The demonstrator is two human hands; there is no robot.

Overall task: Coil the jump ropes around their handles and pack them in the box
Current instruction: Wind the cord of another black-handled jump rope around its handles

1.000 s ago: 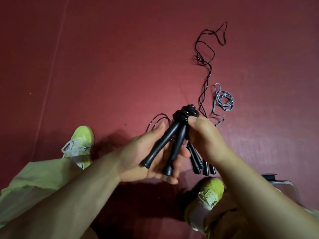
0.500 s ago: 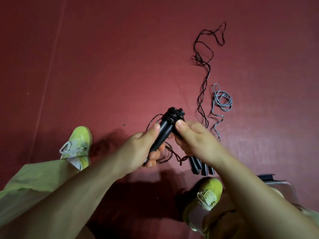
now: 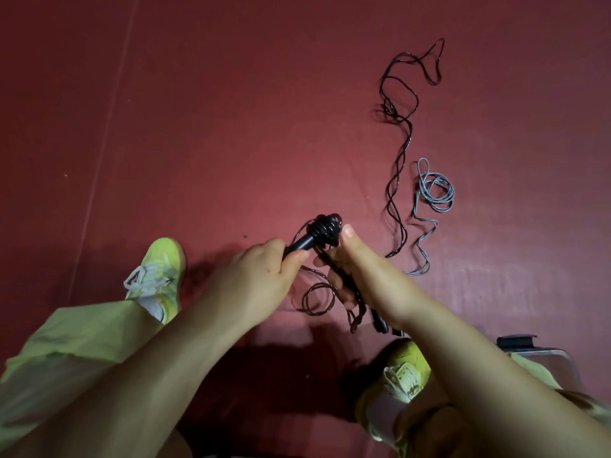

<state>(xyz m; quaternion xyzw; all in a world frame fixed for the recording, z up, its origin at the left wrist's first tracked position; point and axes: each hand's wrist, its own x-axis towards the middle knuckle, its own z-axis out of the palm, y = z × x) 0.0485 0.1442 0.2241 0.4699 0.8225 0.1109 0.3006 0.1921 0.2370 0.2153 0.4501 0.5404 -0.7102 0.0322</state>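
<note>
Since a second ago the black handles no longer splay in an open palm; the left hand (image 3: 261, 276) has closed over them, and the coiled end sits lower and further left.

Nearest: two bare forearms cross the bottom of the view over pale green trouser legs. Right shoe (image 3: 405, 375), yellow-green, matte, pale laces, sits just under the right wrist. Left shoe (image 3: 155, 276), same make, lies further out on the left, white laces.

At the right edge, a dark-rimmed object behind the right forearm, possibly the box (image 3: 529, 347); mostly hidden, cannot tell for sure.

Mid: left hand is fisted around the smooth black handle (image 3: 302, 242), which points up and to the right. Tight black rope coil (image 3: 325, 228) wraps its upper end, ribbed, glossy, bulb-shaped. Right hand (image 3: 360, 276) is curled around more slim black handles (image 3: 380, 322), their ends poking out below the wrist; its thumb is raised, tip touching the side of the coil. Thin loose rope (image 3: 317, 299) hangs in round loops between and beneath the hands.

Far: black rope (image 3: 401, 150), thin and shiny, trails in wavy doubled strands away across the floor, ending in a loose tangle. Beside it on the right a grey rope (image 3: 434, 191) lies in a small round coil with a kinked tail. Floor (image 3: 231, 110) is dark red, smooth, faint seam running diagonally at the left.
</note>
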